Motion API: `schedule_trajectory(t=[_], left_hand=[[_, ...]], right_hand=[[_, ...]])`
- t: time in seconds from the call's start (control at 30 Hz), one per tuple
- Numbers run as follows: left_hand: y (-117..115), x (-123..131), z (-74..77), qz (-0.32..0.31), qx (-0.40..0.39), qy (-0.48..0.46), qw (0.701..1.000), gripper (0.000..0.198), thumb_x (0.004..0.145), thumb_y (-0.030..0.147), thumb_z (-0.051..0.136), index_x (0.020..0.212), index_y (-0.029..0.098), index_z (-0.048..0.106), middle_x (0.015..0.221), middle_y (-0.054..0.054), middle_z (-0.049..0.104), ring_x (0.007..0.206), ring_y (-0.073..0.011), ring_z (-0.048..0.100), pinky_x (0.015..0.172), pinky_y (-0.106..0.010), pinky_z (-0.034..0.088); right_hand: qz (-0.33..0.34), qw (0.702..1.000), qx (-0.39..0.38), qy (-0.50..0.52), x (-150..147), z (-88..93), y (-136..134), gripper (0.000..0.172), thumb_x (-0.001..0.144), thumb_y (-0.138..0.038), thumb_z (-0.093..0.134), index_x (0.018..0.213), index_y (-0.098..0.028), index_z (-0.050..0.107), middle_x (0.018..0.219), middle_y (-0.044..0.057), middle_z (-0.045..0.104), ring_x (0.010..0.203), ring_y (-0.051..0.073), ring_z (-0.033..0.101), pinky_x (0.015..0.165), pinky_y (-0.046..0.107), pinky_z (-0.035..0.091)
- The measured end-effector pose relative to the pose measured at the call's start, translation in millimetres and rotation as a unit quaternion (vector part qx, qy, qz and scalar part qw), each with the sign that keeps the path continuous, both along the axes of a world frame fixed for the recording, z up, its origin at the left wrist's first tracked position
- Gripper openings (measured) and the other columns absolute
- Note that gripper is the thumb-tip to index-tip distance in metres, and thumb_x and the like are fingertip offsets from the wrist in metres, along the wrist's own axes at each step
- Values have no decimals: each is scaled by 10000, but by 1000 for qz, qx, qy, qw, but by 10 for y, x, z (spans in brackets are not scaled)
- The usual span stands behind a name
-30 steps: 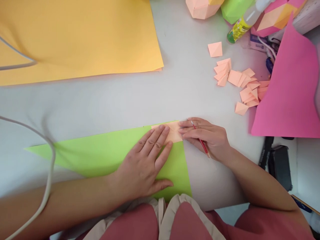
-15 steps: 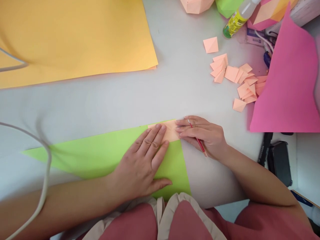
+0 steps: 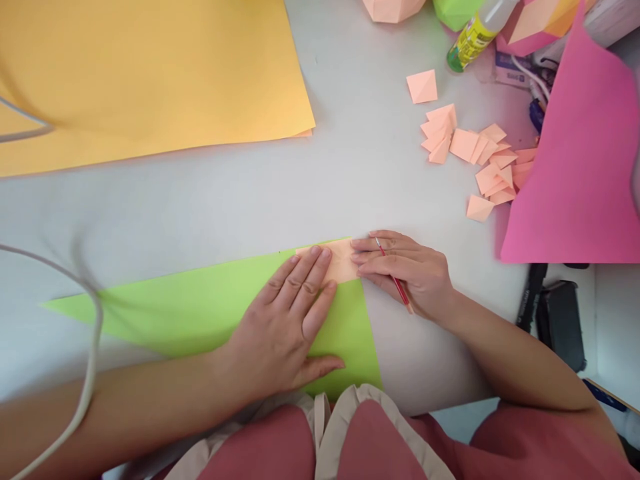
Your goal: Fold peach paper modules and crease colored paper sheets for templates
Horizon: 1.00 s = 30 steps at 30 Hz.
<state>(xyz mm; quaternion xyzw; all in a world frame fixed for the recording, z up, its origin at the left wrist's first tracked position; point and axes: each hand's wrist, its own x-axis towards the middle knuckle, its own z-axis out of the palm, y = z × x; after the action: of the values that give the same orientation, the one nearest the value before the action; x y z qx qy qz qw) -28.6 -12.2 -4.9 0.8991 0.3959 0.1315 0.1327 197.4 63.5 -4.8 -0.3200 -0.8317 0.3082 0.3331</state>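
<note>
A peach paper piece lies along the top edge of a green paper sheet, near its right end. My left hand is spread flat, its fingertips on the peach piece and its palm and thumb over the green sheet. My right hand holds a thin red stick with a pale tip between its fingers. The fingertips of that hand touch the right edge of the peach piece.
Folded peach pieces lie at the upper right beside a pink sheet and a glue bottle. A yellow-orange sheet covers the upper left. A white cable crosses over my left forearm.
</note>
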Motion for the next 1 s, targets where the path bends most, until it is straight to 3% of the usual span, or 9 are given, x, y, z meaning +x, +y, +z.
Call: schedule_trajectory(t=[1.0], left_hand=[[0,-4,-3,3,-6,-10,1000,887,785,689,548,1354,48,322,1525,-307,237,1458,-402,129,1152,-573,238]], right_hand=[[4,1000,20,-5,8,-28,-19,208,843,-57,642,957,-226,686,971,33,766,1036,192,697,987,406,548]])
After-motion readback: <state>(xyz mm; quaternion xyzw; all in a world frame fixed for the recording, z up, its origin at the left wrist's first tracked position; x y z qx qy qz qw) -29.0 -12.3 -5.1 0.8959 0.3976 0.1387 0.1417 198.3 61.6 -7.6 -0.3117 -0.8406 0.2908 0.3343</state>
